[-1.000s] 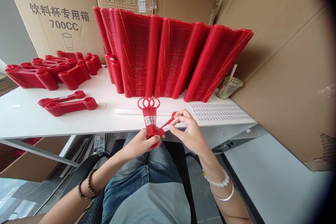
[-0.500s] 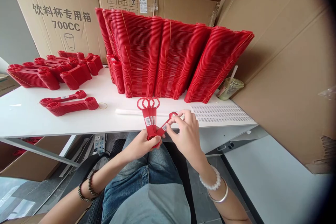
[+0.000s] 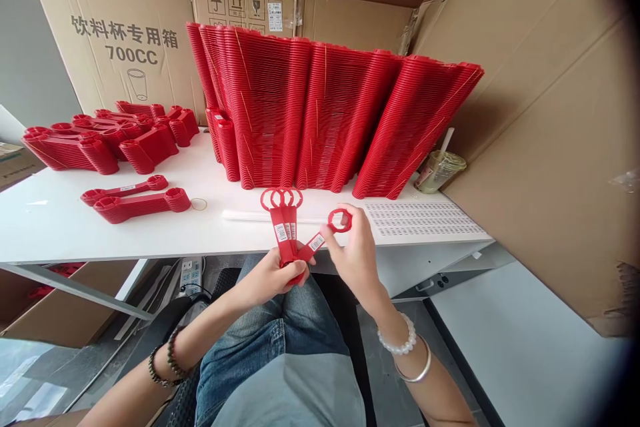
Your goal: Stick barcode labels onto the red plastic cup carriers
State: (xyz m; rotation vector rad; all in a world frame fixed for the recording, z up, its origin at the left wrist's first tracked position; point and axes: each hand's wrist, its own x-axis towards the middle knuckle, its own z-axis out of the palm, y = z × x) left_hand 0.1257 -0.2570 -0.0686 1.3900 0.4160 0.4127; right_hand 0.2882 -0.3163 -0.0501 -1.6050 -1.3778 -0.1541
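My left hand (image 3: 280, 277) is closed around the lower ends of several red plastic ring-ended strips (image 3: 284, 217), fanned out with their rings pointing up. White barcode labels show on their flat middles. One more red strip (image 3: 311, 247) slants off to the right from the same grip and also bears a barcode label (image 3: 317, 241). At its far end, my right hand (image 3: 356, 257) has thumb and fingers curled about the ring (image 3: 340, 220). Both hands are in front of the table edge, over my lap.
Tall red stacks (image 3: 310, 113) of such strips stand against cardboard boxes (image 3: 125, 33). Smaller bundles (image 3: 140, 203) lie on the left of the white table (image 3: 165, 240), beside a rubber band (image 3: 199, 204). A label sheet (image 3: 425, 219) and a drink cup with straw (image 3: 437, 172) are right.
The right hand has turned and its fingers have opened a little around the ring, which now shows more fully. The left hand keeps its hold on the strips.
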